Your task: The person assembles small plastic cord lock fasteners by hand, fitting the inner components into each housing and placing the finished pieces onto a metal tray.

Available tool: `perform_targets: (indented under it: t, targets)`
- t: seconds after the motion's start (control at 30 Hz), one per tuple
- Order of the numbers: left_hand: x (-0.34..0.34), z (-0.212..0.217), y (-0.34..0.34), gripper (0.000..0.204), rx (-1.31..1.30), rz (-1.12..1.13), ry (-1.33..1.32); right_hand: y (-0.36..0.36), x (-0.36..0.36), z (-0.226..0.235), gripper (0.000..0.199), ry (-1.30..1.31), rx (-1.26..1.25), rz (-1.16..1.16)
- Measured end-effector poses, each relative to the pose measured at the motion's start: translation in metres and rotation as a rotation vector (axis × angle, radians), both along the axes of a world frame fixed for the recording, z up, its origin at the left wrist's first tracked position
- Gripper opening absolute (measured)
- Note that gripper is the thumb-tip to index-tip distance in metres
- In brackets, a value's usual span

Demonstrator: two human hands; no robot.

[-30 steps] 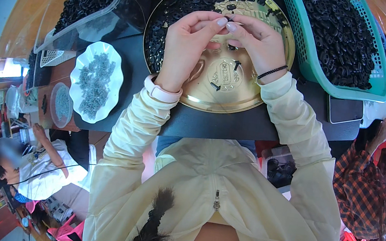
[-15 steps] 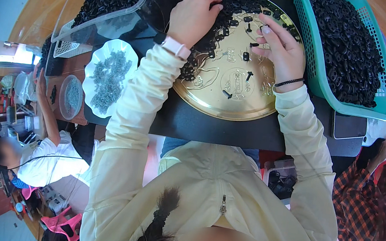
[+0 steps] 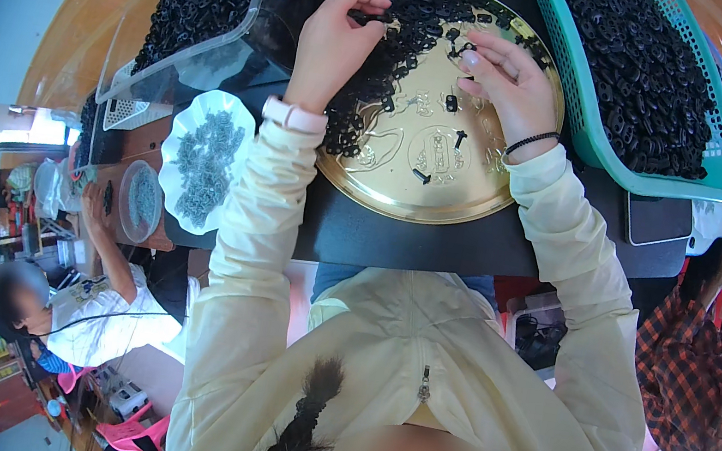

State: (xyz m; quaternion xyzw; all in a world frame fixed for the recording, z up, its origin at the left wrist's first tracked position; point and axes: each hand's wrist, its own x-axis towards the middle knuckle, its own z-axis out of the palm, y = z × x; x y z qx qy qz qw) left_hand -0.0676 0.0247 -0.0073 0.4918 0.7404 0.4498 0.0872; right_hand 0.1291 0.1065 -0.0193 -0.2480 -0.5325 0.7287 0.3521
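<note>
A round gold tray (image 3: pixel 384 194) lies in front of me, with small black plastic pieces (image 3: pixel 424 25) heaped along its far and left side. At the tray's far left edge, my left hand (image 3: pixel 336 49) pinches a black plastic piece (image 3: pixel 371 17) between thumb and fingers. Over the tray's right side, my right hand (image 3: pixel 523 89) has thumb and forefinger closed around a small black piece (image 3: pixel 468 47), partly covered by the fingertips. A few single pieces lie apart on the gold surface, among them a blocky one (image 3: pixel 451 103) and a slim one (image 3: pixel 421 177).
Right of the tray stands a green basket (image 3: pixel 573 117) full of black pieces; a clear bin (image 3: pixel 247 22) of similar pieces stands left. A white scalloped dish (image 3: pixel 169 183) holds small metallic parts. A phone-like dark slab (image 3: pixel 658 220) lies near the basket. Other people work on both sides.
My left hand has drawn back from the heap toward the left, and a black piece now shows in its fingers. The right hand has shifted slightly left and down, fingers closer together.
</note>
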Motion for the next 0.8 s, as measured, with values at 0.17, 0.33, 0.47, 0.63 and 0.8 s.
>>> perform_targets:
  t: [0.17, 0.33, 0.47, 0.63, 0.8]
  targets:
    - [0.029, 0.004, -0.017, 0.023, 0.212, -0.115, -0.324, 0.0, 0.001, 0.0, 0.027, -0.036, 0.027, 0.048]
    - [0.046, 0.004, -0.028, 0.023, 0.196, -0.205, -0.774, -0.002, 0.001, -0.001, 0.029, -0.099, 0.034, 0.084]
    - [0.047, 0.006, -0.029, 0.029, 0.116, -0.219, -0.747, -0.003, 0.001, -0.001, 0.029, -0.105, 0.044, 0.092]
    - [0.049, 0.006, -0.029, 0.03, 0.092, -0.197, -0.753, -0.004, 0.001, -0.002, 0.028, -0.137, 0.06, 0.095]
    - [0.051, 0.006, -0.03, 0.031, 0.088, -0.213, -0.784, -0.004, 0.001, -0.003, 0.028, -0.097, 0.061, 0.087]
